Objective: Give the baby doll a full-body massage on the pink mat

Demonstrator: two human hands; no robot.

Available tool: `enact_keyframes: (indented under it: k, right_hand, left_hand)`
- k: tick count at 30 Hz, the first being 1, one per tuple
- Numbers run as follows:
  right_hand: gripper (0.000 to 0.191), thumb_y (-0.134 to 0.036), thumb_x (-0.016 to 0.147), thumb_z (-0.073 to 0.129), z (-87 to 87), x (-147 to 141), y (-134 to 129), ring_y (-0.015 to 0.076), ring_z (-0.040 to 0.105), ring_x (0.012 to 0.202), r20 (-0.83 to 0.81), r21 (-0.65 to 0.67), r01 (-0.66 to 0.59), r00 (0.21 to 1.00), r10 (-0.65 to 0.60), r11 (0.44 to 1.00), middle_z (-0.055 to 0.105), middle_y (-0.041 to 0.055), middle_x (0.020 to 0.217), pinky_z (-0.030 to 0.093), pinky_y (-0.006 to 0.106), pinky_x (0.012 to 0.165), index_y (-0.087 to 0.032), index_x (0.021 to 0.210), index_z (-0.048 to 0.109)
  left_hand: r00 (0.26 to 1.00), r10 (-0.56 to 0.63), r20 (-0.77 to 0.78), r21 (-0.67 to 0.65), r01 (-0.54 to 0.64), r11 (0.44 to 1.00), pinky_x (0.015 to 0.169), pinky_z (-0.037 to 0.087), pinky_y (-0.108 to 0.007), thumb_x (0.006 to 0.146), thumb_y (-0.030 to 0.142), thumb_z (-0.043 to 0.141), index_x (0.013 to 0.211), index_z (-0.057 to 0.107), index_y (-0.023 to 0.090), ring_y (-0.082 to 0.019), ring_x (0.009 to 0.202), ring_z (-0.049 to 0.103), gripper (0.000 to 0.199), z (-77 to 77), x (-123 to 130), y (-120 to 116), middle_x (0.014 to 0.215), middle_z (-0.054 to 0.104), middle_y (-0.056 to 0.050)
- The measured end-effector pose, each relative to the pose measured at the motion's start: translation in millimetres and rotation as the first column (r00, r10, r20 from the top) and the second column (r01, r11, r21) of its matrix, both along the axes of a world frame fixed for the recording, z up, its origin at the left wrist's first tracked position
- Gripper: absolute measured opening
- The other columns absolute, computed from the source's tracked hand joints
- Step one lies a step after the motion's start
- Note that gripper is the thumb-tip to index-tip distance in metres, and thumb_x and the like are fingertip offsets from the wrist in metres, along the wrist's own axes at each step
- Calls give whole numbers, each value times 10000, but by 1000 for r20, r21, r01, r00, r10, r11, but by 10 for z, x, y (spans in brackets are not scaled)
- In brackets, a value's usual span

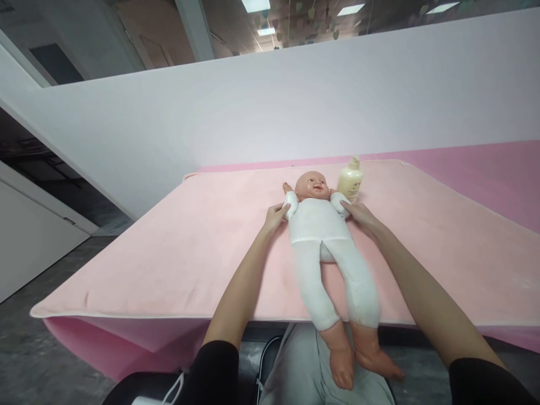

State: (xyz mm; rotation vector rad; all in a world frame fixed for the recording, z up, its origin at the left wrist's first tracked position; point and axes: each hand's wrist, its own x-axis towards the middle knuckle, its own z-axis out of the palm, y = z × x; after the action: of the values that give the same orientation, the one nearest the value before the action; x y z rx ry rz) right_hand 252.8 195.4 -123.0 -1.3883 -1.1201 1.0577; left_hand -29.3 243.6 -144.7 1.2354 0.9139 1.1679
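A baby doll [319, 222] with a white cloth body lies on its back on the pink cloth of the table [202, 242], head toward the wall. Its feet hang over the front edge, above my lap. My left hand [275, 216] grips the doll's arm on the left side, thumb on the white sleeve. On the other side, my right hand [358, 214] holds the other arm near the elbow. Both of the doll's arms are bent upward beside its head. A pale yellow pump bottle [350, 181] stands upright just behind my right hand.
Behind the table rises a white partition wall [295, 112], with a window above it. A brighter pink cloth [476, 180] shows at the back right. The table's front edge runs just before my lap.
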Motion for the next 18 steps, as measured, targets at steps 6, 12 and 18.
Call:
enact_keyframes:
  k: [6,12,18]
  right_hand:
    - [299,-405,695,755,79,49,-112,247,640,1023,-70,-26,-121,990,119,992,690,97,1098,510,386,945,-168,874,724]
    - [362,-286,570,821,68,128,-140,275,637,1025,-46,4,-206,977,206,979,707,85,1044,502,419,956,-183,907,737]
    - [281,-248,596,755,-52,211,-61,266,595,1124,10,62,-236,972,236,970,656,51,1190,472,385,997,-223,876,753]
  left_hand:
    - [986,-150,74,67,145,987,842,442,-299,609,316,800,1104,699,183,-211,983,614,522,172,-95,-124,1100,696,-82]
    - [982,-172,73,4,172,985,802,454,-339,529,133,732,935,744,143,-209,846,633,406,138,-136,-114,928,724,-78]
    - [979,-102,179,-41,111,993,889,445,-382,450,74,675,613,691,128,-246,984,620,172,91,-132,-94,1076,682,-112]
